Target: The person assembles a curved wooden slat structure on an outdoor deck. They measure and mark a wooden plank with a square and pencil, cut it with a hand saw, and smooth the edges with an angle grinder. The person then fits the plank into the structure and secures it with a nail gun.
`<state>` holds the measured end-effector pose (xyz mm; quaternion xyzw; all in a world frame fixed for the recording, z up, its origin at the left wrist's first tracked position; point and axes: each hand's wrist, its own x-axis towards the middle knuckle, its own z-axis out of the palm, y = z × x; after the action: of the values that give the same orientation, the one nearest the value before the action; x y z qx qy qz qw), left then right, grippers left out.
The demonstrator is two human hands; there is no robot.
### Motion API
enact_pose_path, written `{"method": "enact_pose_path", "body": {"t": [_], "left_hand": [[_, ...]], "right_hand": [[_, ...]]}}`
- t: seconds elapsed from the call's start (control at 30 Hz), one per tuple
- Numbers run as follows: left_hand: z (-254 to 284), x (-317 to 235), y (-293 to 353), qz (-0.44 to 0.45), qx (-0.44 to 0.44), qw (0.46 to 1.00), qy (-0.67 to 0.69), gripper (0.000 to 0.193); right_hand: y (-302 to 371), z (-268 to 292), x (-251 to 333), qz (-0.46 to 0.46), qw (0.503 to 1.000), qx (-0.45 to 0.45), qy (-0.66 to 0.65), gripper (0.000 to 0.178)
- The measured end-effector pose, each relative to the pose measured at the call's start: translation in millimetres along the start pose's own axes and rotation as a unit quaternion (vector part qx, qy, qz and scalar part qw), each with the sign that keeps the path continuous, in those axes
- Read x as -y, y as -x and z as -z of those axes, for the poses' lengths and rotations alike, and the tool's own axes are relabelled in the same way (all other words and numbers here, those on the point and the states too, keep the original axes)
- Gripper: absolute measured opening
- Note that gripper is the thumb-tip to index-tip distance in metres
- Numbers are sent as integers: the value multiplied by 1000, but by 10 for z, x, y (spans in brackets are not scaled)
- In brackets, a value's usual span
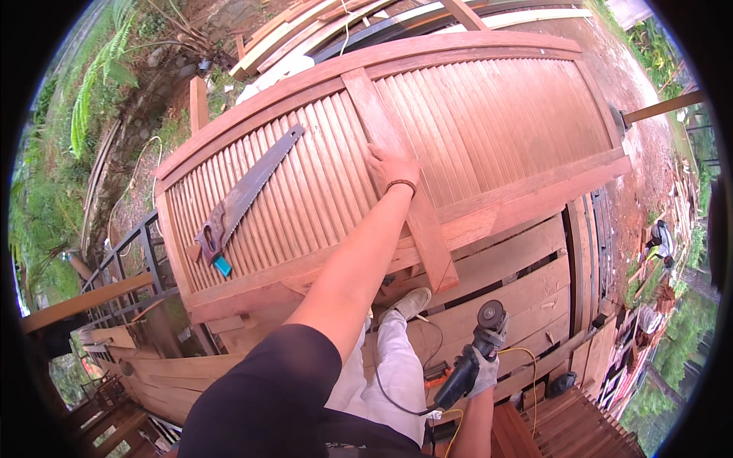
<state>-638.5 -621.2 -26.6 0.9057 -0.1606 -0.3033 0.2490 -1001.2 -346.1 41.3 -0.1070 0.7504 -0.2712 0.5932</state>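
A long wooden board (433, 248) lies across a large reddish-brown louvered shutter panel (489, 114), its near end sticking out past the frame. My bare left hand (393, 169), with a dark bracelet at the wrist, spans this board and grips it by its sides. Low on the right, my gloved right hand (486, 372) is closed around the body of an angle grinder (463, 374). The grinder's round disc (490, 313) points up and away from me, apart from the wood. On the panel's left half rests a handsaw (256, 183) with a wooden handle.
A small teal object (222, 266) sits beside the saw handle. Below the panel are wooden planks (527, 290) with dark gaps between them. A black cord (382, 385) and a yellow cord (534, 366) trail near my legs. Stacked timber (305, 30) lies beyond the panel.
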Motion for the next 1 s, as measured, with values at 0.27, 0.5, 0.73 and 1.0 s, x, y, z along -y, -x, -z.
{"method": "enact_pose_path", "body": {"t": [0.27,0.5,0.73,1.0], "left_hand": [[658,344,559,-273,75,956,-75,98],[877,1436,1391,-351,188,884,-246,77],[781,1716,1192,-425,118,859,-261,79],[636,1648,1143,-474,85,849,-218,83]], "right_hand": [[-204,422,135,30,998,46,-27,34],[-425,375,246,97,990,95,26,30],[-255,-140,479,109,986,102,76,31],[-535,-623,584,114,981,102,116,31]]}}
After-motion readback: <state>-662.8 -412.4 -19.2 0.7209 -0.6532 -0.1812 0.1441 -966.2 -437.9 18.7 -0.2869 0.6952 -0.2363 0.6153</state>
